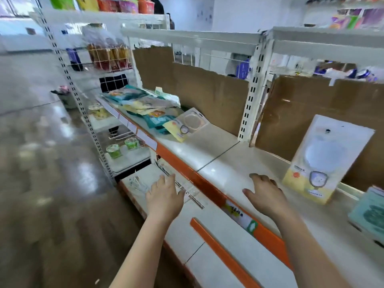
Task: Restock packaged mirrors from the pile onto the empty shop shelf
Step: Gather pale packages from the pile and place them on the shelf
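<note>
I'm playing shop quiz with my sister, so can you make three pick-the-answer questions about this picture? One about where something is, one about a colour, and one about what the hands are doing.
1. Where is the upright mirror pack?
A) flat on the floor
B) leaning on the cardboard at the back of the shelf
C) in a hand

2. What colour is the strip along the shelf's front edge?
A) blue
B) orange
C) black

3. What are the left hand and right hand holding?
A) a mirror pack each
B) one cup
C) nothing

Answers:
1 B, its top rests against the brown cardboard.
2 B, the edge is bright orange.
3 C, both hands show spread, empty fingers.
</note>
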### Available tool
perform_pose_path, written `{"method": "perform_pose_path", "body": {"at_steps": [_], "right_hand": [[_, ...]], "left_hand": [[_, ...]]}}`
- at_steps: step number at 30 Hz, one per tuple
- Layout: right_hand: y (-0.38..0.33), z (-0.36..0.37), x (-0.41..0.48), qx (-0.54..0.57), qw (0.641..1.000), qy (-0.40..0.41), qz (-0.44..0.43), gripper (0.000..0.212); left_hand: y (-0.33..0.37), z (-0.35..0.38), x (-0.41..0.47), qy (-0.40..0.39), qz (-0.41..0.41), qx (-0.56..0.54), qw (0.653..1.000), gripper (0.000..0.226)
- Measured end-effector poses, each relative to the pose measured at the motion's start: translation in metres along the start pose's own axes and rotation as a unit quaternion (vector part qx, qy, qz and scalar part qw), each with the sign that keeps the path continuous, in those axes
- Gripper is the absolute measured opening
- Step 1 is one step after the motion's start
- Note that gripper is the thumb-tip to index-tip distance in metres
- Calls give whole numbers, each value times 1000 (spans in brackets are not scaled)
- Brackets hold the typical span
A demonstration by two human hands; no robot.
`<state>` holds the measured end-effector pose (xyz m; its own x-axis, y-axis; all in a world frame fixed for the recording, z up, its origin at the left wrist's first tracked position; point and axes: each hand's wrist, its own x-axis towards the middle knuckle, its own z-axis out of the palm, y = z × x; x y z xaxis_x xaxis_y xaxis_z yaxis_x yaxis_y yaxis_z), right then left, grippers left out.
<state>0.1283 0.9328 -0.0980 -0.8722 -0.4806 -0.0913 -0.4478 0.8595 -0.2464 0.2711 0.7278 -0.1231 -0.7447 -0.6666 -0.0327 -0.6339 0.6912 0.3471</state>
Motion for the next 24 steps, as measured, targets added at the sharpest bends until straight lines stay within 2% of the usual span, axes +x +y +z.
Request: {"method": "perform_pose_path", "body": {"at_steps": [8, 13, 24], "right_hand": [[-81, 14, 84, -19, 997, -17, -73, 56], [-129, 19, 148, 10, 994, -28, -106, 54], [-232, 20, 256, 21, 987, -7, -158, 53]], "left_hand": [[-55, -17, 61, 16, -66, 4, 998, 59], [-84, -32, 114, 24, -110, 14, 994, 59], [-143, -61, 219, 37, -141, 10, 989, 55]]}}
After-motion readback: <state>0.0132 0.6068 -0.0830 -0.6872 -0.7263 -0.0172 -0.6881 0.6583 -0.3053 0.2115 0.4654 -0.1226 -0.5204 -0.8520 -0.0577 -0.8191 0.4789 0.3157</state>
